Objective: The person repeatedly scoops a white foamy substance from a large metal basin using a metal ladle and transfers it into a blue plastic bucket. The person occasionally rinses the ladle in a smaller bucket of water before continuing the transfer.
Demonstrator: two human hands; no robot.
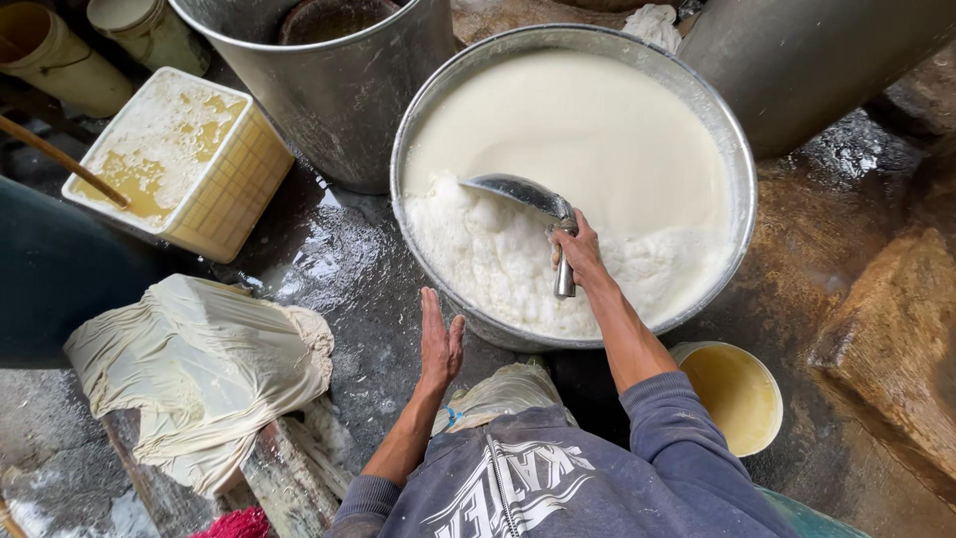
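Note:
A wide metal basin holds white liquid with foamy white curd on its near side. My right hand grips the handle of a metal ladle whose bowl rests in the foam. My left hand hangs flat, fingers straight and together, holding nothing, just outside the basin's near rim above the wet floor.
A tall metal drum stands to the basin's left and another at the right. A yellow crate of yellowish liquid with a wooden stick sits far left. A cloth-wrapped bundle lies on planks. A small yellow bucket stands beside me.

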